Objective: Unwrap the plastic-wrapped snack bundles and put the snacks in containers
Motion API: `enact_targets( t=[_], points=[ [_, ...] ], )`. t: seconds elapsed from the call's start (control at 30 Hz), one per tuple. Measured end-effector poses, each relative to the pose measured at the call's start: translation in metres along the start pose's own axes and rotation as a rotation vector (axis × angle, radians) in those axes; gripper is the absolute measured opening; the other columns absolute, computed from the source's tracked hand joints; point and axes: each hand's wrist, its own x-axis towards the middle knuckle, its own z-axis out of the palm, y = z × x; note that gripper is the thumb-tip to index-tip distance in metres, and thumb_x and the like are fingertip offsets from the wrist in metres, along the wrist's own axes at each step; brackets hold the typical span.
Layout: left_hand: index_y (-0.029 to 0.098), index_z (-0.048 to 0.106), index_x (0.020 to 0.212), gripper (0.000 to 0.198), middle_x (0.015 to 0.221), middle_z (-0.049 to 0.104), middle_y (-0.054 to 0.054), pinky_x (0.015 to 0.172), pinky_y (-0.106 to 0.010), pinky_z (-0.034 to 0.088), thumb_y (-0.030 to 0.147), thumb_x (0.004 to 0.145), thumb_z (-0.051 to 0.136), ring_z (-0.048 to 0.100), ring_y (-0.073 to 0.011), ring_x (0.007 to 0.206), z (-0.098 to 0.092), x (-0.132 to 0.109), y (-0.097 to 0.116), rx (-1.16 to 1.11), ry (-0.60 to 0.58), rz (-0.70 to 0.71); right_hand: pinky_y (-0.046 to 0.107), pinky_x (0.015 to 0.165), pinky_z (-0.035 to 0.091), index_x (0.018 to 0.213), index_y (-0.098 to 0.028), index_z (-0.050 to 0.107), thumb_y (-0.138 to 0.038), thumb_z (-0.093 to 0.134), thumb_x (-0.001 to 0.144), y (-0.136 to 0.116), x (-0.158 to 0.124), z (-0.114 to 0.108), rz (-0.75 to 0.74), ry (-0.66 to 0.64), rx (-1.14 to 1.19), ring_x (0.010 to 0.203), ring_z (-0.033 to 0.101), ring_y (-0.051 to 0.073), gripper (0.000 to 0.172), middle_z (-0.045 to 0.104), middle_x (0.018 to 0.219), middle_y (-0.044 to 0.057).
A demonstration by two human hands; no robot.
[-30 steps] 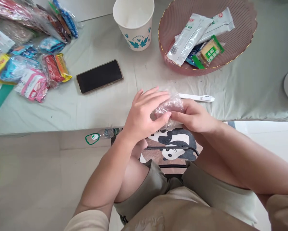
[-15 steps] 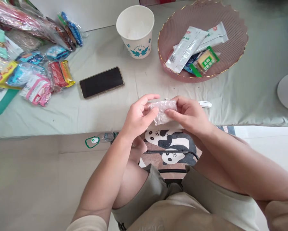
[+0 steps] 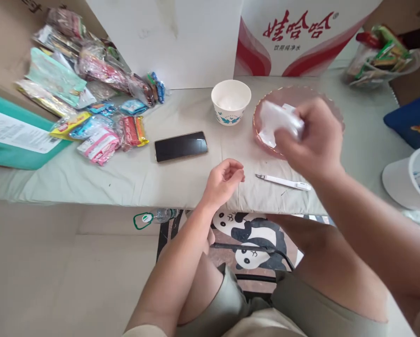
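Observation:
My right hand is closed around a piece of bubble wrap, smeared by motion, which it holds up over the near side of the pink ribbed bowl. Whatever lies in the bowl is mostly hidden by the hand and the wrap. My left hand hovers near the table's front edge, its fingers loosely curled and nothing visible in them. To the right of it a white pen-like cutter lies on the cloth. A black phone rests to the left, and a white paper cup stands behind.
Several wrapped snacks are heaped at the left beside a green box. White cartons stand at the back. A clear tub of snacks, a blue pouch and a white container are at the right.
My hands have parted. The right has carried the bubble wrap forward and right over the bowl; the left has let go of it. The cutter now shows fully, and the view has tilted up.

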Motion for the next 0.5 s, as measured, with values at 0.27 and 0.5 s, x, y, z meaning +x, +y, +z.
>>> enact_targets(
  t=[0.27, 0.5],
  points=[
    [0.019, 0.063, 0.082, 0.011, 0.071, 0.062, 0.001, 0.072, -0.028, 0.047, 0.029, 0.083, 0.065, 0.059, -0.0125, 0.071, -0.010, 0.000, 0.007, 0.040, -0.022, -0.007, 0.041, 0.095, 0.047, 0.098, -0.022, 0.064, -0.005, 0.063, 0.079, -0.025, 0.156, 0.095, -0.072, -0.637, -0.616, 0.110, 0.062, 0.029, 0.026, 0.068, 0.112, 0.010],
    [0.019, 0.066, 0.085, 0.021, 0.077, 0.064, 0.001, 0.079, -0.029, 0.048, 0.039, 0.083, 0.067, 0.059, -0.0130, 0.076, -0.031, -0.010, 0.024, -0.109, -0.078, -0.030, 0.041, 0.088, 0.059, 0.088, -0.014, 0.068, -0.023, 0.046, 0.101, -0.029, 0.175, 0.128, 0.361, -0.964, -0.563, 0.085, 0.069, 0.020, 0.027, 0.068, 0.080, 0.006]
  ],
)
